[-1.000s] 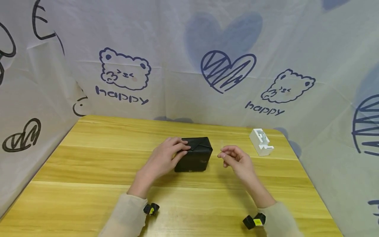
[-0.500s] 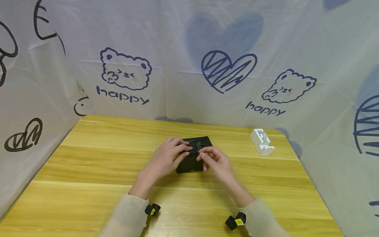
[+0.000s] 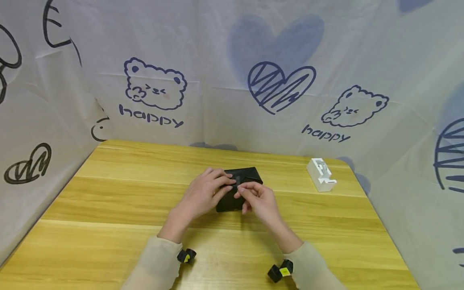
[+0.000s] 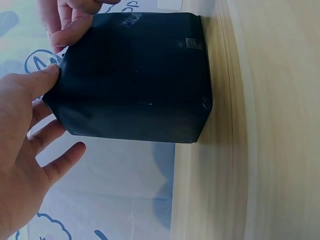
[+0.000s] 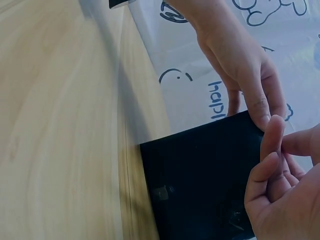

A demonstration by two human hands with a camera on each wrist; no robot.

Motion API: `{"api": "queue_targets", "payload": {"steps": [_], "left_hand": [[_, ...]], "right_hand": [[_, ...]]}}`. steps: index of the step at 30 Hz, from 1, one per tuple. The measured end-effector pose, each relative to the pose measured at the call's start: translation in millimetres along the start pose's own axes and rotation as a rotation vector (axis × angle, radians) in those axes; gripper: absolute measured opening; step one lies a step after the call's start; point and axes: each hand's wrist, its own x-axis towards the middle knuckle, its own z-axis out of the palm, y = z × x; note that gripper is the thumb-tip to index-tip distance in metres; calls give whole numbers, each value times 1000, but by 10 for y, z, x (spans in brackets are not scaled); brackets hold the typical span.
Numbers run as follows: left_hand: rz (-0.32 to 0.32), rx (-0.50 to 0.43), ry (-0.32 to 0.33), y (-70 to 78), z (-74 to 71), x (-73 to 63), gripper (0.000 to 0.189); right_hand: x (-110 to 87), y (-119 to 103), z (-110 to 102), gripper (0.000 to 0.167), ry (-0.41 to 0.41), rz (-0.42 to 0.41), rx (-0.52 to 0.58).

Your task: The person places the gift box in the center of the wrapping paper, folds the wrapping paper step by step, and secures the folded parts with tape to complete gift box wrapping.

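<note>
A box wrapped in black paper [image 3: 226,202] stands on the wooden table, its folded end facing up. My left hand [image 3: 200,194] rests on the box's upper left side, fingertips pressing the top and the thumb at the near edge. With thumb and index finger my right hand [image 3: 260,201] pinches a small piece of clear tape [image 3: 237,179] over the top, right beside the left fingertips. In the left wrist view, the black box [image 4: 130,75] has a short tape strip [image 4: 194,44] on its side. The right hand hides part of the near face.
A white tape dispenser [image 3: 321,175] stands at the table's back right. Behind the wooden tabletop [image 3: 137,181] hangs a pale cloth [image 3: 217,48] printed with hearts and bears. Small black devices are strapped to both wrists.
My right hand has come in from the right with the tape, over to the box top, and its fingertips now meet the left ones. The left hand has stayed on the box.
</note>
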Motion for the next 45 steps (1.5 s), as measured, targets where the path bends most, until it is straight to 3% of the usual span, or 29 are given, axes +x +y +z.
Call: {"api": "queue_targets", "payload": {"steps": [17, 23, 31, 45], "left_hand": [[-32, -12, -12, -30, 30, 0, 26], [-11, 47, -65, -17, 17, -6, 31], [-59, 48, -104, 7, 12, -3, 31], [-67, 26, -94, -14, 11, -4, 31]], "right_hand": [[-1, 23, -14, 22, 21, 51, -10], [3, 26, -20, 22, 20, 58, -7], [-30, 45, -34, 24, 19, 58, -1], [-51, 187, 2, 18, 60, 48, 31]]}}
